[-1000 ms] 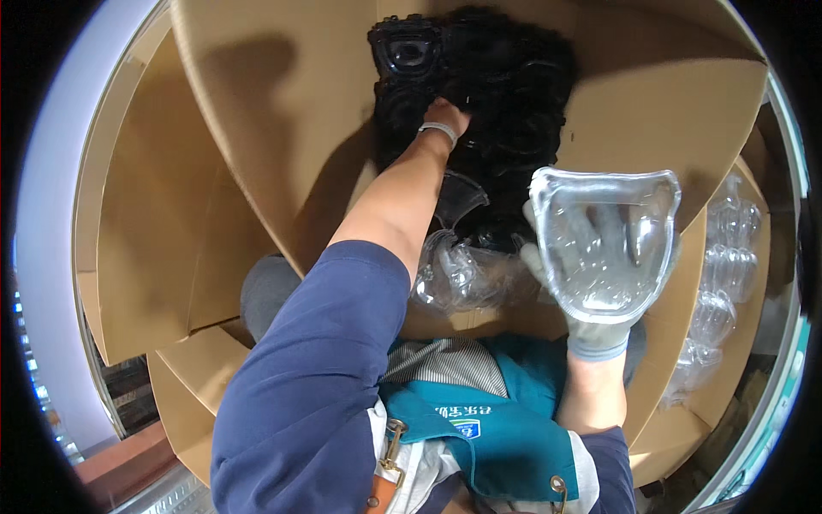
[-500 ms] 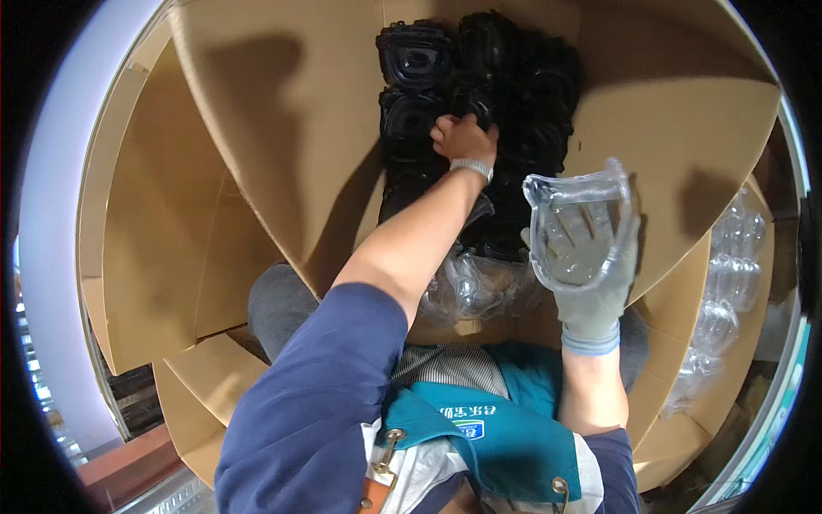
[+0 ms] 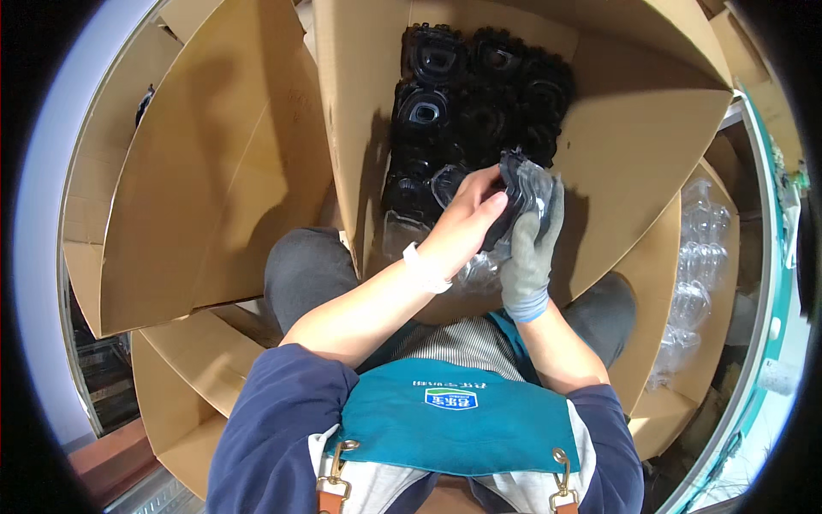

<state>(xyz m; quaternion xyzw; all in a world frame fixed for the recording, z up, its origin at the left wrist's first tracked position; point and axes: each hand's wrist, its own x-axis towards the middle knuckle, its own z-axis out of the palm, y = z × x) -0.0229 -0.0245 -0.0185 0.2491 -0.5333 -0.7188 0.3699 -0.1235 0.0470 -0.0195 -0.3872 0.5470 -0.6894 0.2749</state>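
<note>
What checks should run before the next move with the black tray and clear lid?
1. Left hand on the black plastic tray: ok, fingers lie across it.
2. Right hand, in a grey glove, on the clear plastic lid: ok, touching.
3. Lid seated on the tray: cannot tell, the hands cover the joint.
4. Stack of black plastic trays in the open cardboard box: ok, lying in rows.
5. Clear plastic lids in the side box at right: ok, in view.
6. Both forearms over the box: ok.
</note>
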